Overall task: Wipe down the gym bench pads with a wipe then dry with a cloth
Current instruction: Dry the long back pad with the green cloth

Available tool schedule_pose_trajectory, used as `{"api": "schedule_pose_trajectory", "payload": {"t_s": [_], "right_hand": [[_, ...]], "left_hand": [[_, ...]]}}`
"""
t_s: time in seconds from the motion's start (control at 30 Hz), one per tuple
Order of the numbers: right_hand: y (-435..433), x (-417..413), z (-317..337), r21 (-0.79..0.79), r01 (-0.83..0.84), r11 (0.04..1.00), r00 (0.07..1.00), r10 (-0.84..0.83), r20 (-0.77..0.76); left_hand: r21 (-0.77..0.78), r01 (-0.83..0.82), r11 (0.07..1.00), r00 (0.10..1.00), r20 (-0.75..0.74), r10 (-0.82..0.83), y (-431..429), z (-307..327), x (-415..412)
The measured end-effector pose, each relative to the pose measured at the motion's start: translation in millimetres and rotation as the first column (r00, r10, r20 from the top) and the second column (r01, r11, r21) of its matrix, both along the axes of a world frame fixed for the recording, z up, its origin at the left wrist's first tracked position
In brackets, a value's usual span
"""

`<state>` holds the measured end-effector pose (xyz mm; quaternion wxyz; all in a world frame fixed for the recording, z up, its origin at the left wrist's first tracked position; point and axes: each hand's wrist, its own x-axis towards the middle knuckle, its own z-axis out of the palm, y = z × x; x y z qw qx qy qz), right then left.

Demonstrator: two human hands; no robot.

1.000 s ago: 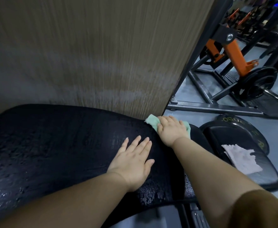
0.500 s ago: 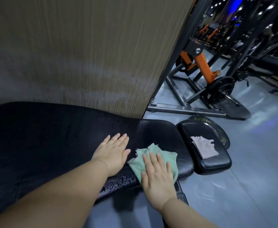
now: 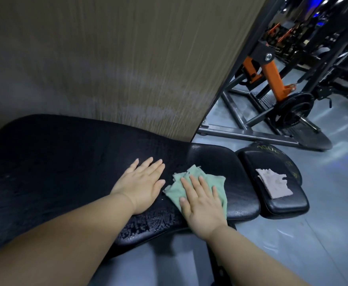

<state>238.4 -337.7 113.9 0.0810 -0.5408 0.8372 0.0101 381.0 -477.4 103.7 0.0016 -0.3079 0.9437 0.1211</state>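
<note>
The left hand [image 3: 142,183] lies flat, fingers straight, on the long pad [image 3: 66,162], whose wet length runs off to its left. Just to its right, the right hand [image 3: 202,200] presses the cloth [image 3: 175,193] flat. The wipe [image 3: 274,183] lies further right on the small pad [image 3: 288,205].

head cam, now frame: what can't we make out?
Head view: middle of the green cloth, hidden under the right hand.
Head view: left end of the long bench pad, cut off by the frame edge.
Head view: yellow lettering on the dark disc, partly hidden by the small pad.
Head view: far machines, dark and blurred.
</note>
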Motion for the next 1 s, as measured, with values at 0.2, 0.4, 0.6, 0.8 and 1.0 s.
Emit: {"api": "schedule_pose_trajectory", "payload": {"t_s": [0.2,0.4,0.6,0.8,1.0], "right_hand": [[-59.3,-29.7,5.1,0.026,-0.052,0.998,0.999,0.052,-0.012],[-122.9,-60.0,-0.3,-0.011,-0.028,1.000,0.999,0.028,-0.029],[-171.0,-78.6,-1.5,-0.008,0.027,1.000,0.998,-0.028,-0.058],[-159.2,-67.5,-5.0,-0.056,0.041,0.998,0.996,-0.045,-0.070],[-88.7,-24.3,-0.2,-0.018,0.035,0.999,0.999,-0.035,-0.014]], "left_hand": [[0.025,-0.065,0.998,0.998,-0.004,0.065,-2.2,-0.4,-2.2],[0.011,-0.067,0.998,0.998,-0.016,0.067,-2.9,-2.2,-2.5],[0.022,-0.072,0.997,0.997,-0.006,0.072,-3.8,-3.9,-4.6],[0.003,-0.084,0.996,0.996,0.021,0.084,-3.9,-5.0,-4.2],[0.040,-0.089,0.995,0.996,0.012,0.089,-6.3,1.4,-3.4]]}}
